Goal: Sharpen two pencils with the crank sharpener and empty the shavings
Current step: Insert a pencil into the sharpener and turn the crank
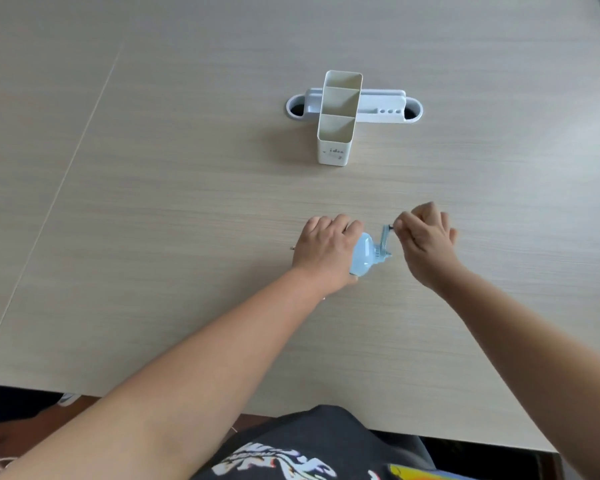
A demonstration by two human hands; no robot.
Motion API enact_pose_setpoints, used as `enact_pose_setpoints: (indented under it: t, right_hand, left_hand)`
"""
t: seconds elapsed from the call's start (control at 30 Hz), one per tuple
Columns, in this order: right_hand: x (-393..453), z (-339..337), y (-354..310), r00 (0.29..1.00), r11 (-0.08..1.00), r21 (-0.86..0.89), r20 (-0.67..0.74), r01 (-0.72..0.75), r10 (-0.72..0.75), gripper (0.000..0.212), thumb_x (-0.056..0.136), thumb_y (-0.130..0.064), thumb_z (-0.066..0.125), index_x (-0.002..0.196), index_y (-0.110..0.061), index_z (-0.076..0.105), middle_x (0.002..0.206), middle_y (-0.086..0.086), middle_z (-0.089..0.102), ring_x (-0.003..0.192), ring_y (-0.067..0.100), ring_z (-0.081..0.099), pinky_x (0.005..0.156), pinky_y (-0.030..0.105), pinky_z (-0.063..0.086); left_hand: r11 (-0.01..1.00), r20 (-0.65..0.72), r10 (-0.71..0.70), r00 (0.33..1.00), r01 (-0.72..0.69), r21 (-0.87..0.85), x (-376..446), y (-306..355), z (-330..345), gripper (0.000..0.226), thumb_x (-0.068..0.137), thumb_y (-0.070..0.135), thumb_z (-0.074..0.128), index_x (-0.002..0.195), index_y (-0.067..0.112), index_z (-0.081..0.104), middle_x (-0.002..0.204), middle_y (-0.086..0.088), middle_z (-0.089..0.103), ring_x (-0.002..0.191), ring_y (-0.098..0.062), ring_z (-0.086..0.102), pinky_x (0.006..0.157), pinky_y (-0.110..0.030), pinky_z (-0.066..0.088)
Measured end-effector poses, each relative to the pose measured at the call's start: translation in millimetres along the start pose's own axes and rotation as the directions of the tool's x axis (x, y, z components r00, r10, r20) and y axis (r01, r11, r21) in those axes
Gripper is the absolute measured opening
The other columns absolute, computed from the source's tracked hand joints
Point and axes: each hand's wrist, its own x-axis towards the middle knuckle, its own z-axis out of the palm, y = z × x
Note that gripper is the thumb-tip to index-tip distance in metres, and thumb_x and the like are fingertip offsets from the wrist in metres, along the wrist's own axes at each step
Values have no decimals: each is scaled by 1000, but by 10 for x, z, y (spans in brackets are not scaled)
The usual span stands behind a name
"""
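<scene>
Left hand (323, 249) clamped over pale blue plastic crank sharpener (366, 252) on light wood-grain table (153, 202); right hand (426, 233) pinching its crank handle (387, 233). Pencil tip (292, 248) peeking left of the knuckles. Farther off, empty cream three-compartment pencil holder (336, 119). Probably mid-sharpening; pencil count unclear, shavings seemingly not yet emptied.

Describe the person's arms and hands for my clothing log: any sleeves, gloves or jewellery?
Both forearms are bare up to the frame edge, with no sleeves in view. The left hand and right hand wear no gloves, and no rings, watch or bracelets show. Lower down, a dark top with a white and coloured print is visible.
</scene>
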Motion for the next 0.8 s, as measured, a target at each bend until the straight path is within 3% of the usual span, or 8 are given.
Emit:
enact_pose_setpoints:
  t: [0.1,0.2,0.3,0.43,0.53,0.63,0.7,0.8]
  right_hand:
    - [41,197,133,988,983,-182,149,-12,40,17,91,-34,38,90,-30,55,100,-1,36,101,24,32,82,36,19]
    - [-295,221,207,954,951,-283,297,122,-34,12,91,-32,41,92,-29,54,100,-1,30,99,26,32,82,37,22]
    - [-689,-7,47,955,967,-146,244,207,-167,28,90,-44,29,84,-28,52,94,-6,29,88,18,28,74,32,16]
    - [-223,-136,-128,997,997,-10,-1,79,-79,30,91,-44,30,81,-27,53,97,-4,31,90,13,25,72,29,13]
    - [114,95,10,994,992,-123,108,-16,29,23,92,-33,35,87,-27,56,108,-1,34,106,24,30,84,36,16]
    - [-203,242,207,949,972,-226,314,59,15,22,89,-30,34,93,-34,55,112,-5,30,117,26,23,96,41,16]
    - [-576,108,145,954,981,-140,286,136,-92,24,90,-43,29,89,-34,52,111,-9,29,113,19,21,92,36,14]
    - [-512,-145,-70,992,995,67,95,80,-86,36,87,-51,24,83,-32,54,109,-12,26,101,8,17,86,32,14]
  left_hand:
    - [999,-22,-32,999,32,8,-19,19,11,76,54,44,81,117,18,47,110,-2,54,96,-26,54,91,-34,34]
    - [997,-53,-79,995,78,-16,-29,48,19,72,50,41,82,109,16,48,106,-3,55,93,-26,54,89,-35,36]
    - [998,-24,-67,997,67,-3,-28,44,28,74,51,39,83,111,17,46,110,-2,53,97,-26,53,91,-34,34]
    - [997,-2,-78,997,78,-29,-52,26,4,76,53,39,83,116,20,45,112,-2,52,100,-25,51,95,-34,33]
    - [996,13,-81,997,81,-35,-42,37,-29,76,54,38,83,117,20,45,113,-2,51,100,-26,51,95,-35,33]
    - [994,5,-104,995,105,-43,-27,44,-8,74,54,36,83,114,19,45,111,-2,51,98,-26,52,93,-34,34]
    - [994,18,-101,995,102,-46,-22,42,15,74,54,35,83,114,20,44,112,-2,50,99,-26,51,93,-34,34]
    - [997,28,-67,997,68,-46,-13,23,4,76,55,37,84,117,20,43,115,-2,49,102,-25,50,94,-34,33]
